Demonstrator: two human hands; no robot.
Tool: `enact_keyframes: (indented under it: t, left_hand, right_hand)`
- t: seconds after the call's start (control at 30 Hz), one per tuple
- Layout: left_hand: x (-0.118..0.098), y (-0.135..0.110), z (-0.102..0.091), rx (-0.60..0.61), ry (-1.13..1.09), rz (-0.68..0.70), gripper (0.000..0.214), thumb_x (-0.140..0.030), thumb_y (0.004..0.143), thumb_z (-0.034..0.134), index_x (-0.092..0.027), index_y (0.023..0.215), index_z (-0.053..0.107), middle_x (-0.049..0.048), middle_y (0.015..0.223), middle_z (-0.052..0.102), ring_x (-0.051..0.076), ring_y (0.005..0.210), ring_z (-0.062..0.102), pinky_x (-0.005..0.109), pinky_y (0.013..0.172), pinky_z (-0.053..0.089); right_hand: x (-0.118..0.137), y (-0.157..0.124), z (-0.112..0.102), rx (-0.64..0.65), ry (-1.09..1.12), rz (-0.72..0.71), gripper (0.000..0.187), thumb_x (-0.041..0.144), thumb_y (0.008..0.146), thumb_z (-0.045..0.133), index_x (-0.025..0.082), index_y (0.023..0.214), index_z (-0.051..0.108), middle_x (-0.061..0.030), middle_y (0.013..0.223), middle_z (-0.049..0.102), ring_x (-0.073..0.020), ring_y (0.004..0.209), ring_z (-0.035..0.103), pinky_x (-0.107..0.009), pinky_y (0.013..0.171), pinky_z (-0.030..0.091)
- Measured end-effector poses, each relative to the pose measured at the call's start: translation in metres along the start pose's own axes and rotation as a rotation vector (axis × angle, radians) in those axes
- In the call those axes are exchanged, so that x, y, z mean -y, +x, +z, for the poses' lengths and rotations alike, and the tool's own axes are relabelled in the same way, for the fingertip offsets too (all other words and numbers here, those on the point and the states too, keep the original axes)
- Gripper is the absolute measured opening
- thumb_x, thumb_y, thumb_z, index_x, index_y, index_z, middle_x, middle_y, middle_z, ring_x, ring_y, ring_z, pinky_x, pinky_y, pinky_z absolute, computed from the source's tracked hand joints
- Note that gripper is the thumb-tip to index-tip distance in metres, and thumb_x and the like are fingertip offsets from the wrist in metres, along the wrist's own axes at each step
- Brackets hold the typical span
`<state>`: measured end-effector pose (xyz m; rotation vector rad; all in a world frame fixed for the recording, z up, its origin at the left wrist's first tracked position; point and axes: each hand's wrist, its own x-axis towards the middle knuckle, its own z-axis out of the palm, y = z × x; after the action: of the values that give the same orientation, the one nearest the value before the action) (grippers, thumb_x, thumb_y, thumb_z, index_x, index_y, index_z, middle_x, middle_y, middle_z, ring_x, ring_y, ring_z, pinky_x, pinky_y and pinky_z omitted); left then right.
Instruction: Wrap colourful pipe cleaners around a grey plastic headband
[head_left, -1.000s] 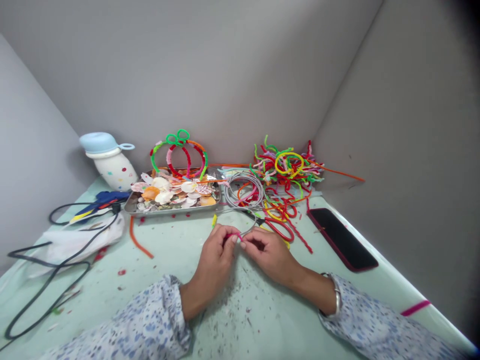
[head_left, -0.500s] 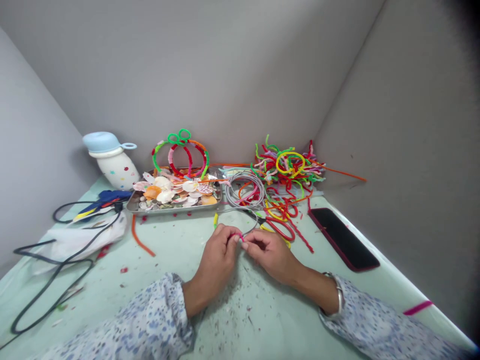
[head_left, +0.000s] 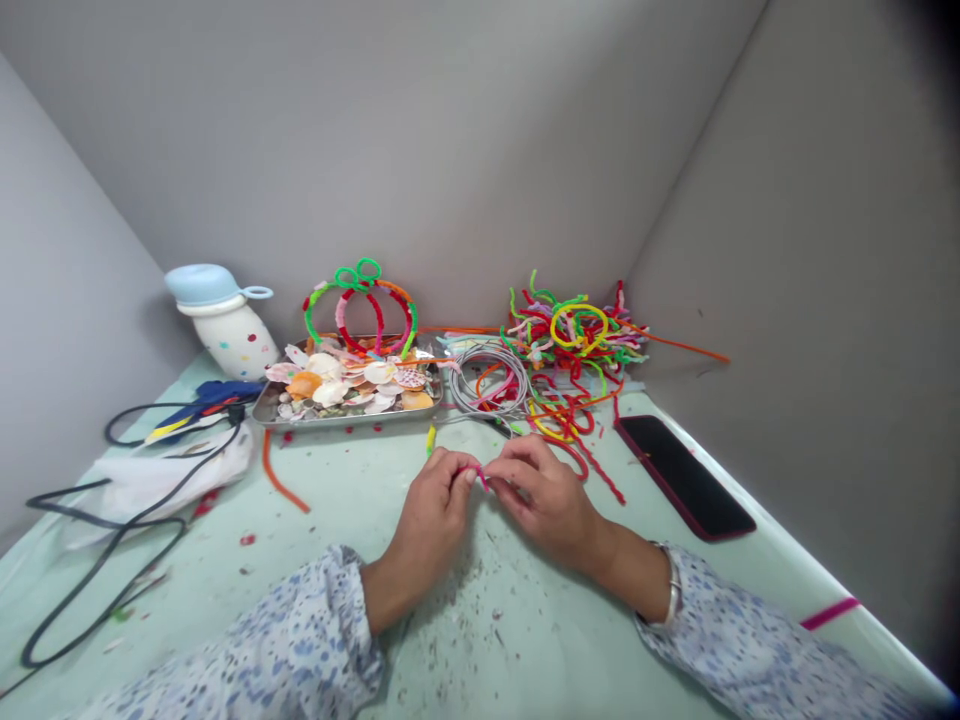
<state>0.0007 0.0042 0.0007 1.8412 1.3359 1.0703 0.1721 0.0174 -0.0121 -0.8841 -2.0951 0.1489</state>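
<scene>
A short bright pink pipe cleaner (head_left: pixel 481 478) shows between my fingertips, above the middle of the table. My left hand (head_left: pixel 436 515) pinches it between thumb and forefinger; most of it is hidden by the fingers. From the other side my right hand (head_left: pixel 551 500) closes its thumb and forefinger at the pink piece's end. Just beyond the hands lie a coil of grey wire (head_left: pixel 459 385) and scissors with red handles (head_left: pixel 574 458), partly covered by my right hand. A small yellow-green pipe cleaner piece (head_left: pixel 431 438) rests beyond my left hand.
A metal tray (head_left: pixel 349 423) of shells stands at the back, with pipe cleaner hoops (head_left: pixel 412 315) above it. Nearby are a white bottle (head_left: pixel 236 340), a black cable (head_left: pixel 82 590), a tangled pipe cleaner pile (head_left: pixel 525 325) and a phone (head_left: pixel 686 475). Walls enclose the table.
My right hand's fingers have lifted and spread slightly, shifting their grip at the pink piece. The left hand stays almost in place.
</scene>
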Motion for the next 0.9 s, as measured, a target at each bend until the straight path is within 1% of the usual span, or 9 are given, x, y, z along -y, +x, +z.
enact_keyframes:
  t: [0.17,0.37,0.5,0.73,0.9]
  left_hand:
    - [-0.0029,-0.0014,0.0008,0.023,-0.022,0.007,0.023,-0.024,0.089,0.04,-0.017,0.084,0.061,0.0036,0.082,0.057,0.017,0.078,0.053,0.029,0.073,0.041]
    - [-0.0028,-0.003,0.0007,0.028,-0.02,0.01,0.024,-0.024,0.089,0.04,-0.017,0.087,0.063,0.0043,0.084,0.058,0.017,0.08,0.054,0.029,0.074,0.041]
    - [-0.0035,-0.0034,0.0003,0.028,-0.018,0.012,0.023,-0.023,0.089,0.041,-0.017,0.088,0.064,0.0045,0.084,0.059,0.017,0.08,0.054,0.028,0.075,0.042]
    - [-0.0033,-0.0034,0.0008,0.046,-0.026,-0.005,0.023,-0.025,0.089,0.041,-0.017,0.087,0.062,0.0044,0.084,0.059,0.017,0.08,0.054,0.028,0.073,0.042]
    - [-0.0014,-0.0048,0.0007,0.065,-0.041,-0.033,0.022,-0.028,0.089,0.041,-0.018,0.088,0.061,0.0042,0.084,0.059,0.017,0.079,0.054,0.027,0.068,0.042]
  right_hand:
    - [0.0029,-0.0002,-0.002,0.045,-0.023,-0.004,0.021,0.015,0.086,0.053,0.024,0.103,0.064,-0.0064,0.097,0.055,-0.0145,0.083,0.058,-0.027,0.072,0.051]
    - [0.0014,0.0004,-0.0014,0.02,0.008,0.007,0.019,0.019,0.087,0.054,0.022,0.103,0.063,-0.007,0.097,0.058,-0.0162,0.087,0.059,-0.028,0.073,0.051]
    - [0.0008,-0.0001,-0.0009,0.031,-0.015,0.041,0.018,0.02,0.087,0.054,0.02,0.103,0.061,-0.0084,0.099,0.06,-0.0177,0.09,0.059,-0.029,0.075,0.051]
    - [0.0013,-0.0003,-0.0025,0.046,0.006,0.041,0.016,0.019,0.089,0.052,0.02,0.1,0.063,-0.0082,0.096,0.061,-0.0169,0.088,0.059,-0.029,0.073,0.05]
    - [0.0023,0.0004,-0.0035,0.049,0.019,0.052,0.015,0.019,0.088,0.052,0.02,0.097,0.064,-0.0077,0.094,0.061,-0.0165,0.085,0.06,-0.028,0.07,0.049]
